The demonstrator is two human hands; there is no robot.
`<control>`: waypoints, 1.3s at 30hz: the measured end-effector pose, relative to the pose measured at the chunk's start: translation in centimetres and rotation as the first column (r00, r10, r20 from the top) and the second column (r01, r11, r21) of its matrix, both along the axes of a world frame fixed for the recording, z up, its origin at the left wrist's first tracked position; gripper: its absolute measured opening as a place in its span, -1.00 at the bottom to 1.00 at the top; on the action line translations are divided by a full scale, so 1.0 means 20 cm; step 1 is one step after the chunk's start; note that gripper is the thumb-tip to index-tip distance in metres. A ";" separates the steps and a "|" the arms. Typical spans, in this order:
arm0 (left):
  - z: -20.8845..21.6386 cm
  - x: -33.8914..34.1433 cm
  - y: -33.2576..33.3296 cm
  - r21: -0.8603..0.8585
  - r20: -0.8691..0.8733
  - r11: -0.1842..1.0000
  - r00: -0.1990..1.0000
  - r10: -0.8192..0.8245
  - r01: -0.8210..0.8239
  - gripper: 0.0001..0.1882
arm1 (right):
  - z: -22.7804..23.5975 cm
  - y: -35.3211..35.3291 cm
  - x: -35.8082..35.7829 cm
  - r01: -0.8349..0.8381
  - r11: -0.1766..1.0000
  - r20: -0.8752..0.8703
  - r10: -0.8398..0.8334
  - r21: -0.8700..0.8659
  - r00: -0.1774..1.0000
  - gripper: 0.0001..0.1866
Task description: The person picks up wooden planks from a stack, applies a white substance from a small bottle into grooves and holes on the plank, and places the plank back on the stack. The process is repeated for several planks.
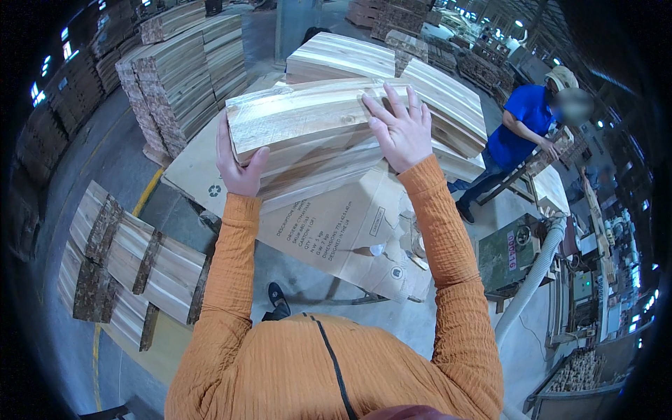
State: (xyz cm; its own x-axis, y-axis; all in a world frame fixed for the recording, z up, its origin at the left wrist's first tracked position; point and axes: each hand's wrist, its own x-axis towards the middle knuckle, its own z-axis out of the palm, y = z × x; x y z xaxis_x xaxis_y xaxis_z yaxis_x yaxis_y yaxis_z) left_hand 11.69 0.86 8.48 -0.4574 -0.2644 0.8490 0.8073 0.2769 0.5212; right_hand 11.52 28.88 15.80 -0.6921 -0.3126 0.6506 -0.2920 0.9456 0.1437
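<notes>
A thick pale wooden board [308,105] lies on top of a stack of similar boards [315,162] in front of me. My left hand [240,161] is closed round its left end, the thumb on the near edge and the fingers along the end face. Toward the board's right end, my right hand [402,129] rests with fingers spread on the upper face, and its palm hangs over the near edge. Beneath the stack, a flattened cardboard sheet [294,234] with dark print covers the table. A small whitish item [376,250] sits on the cardboard, too small to name.
More stacked boards [343,56] stand just behind. A tall wood stack [175,84] rises at the far left, and bark-edged boards [147,252] lie low at the near left. On the right, a co-worker in blue [525,112] handles wood near a green machine [507,252] and its hose [535,273].
</notes>
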 end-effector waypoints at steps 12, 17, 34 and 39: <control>0.00 0.01 0.00 -0.002 0.006 1.000 1.000 0.005 -0.005 -0.14 | -0.01 0.03 -0.02 0.009 0.996 0.075 -0.003 -0.085 0.997 -0.52; 0.00 0.01 0.01 -0.010 -0.019 1.000 1.000 0.022 -0.022 -0.16 | -0.02 0.04 -0.02 -0.058 0.982 0.064 0.070 -0.178 0.996 -0.53; -0.02 0.00 0.00 0.021 0.029 1.000 1.000 0.003 -0.004 -0.18 | -0.01 0.02 0.00 -0.007 0.994 0.002 0.007 -0.106 1.000 -0.54; -0.02 -0.01 0.00 0.000 -0.003 1.000 1.000 0.009 -0.009 -0.19 | -0.02 0.11 0.01 0.029 0.970 -0.006 -0.032 -0.241 0.999 -0.52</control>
State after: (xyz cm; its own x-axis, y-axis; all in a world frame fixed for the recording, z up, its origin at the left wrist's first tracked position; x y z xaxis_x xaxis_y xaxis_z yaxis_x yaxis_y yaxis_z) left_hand 11.58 0.88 8.10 -0.4522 -0.2680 0.8507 0.8067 0.2841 0.5183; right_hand 11.62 31.09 15.48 -0.6919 -0.1249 0.7111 -0.2623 0.9611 -0.0864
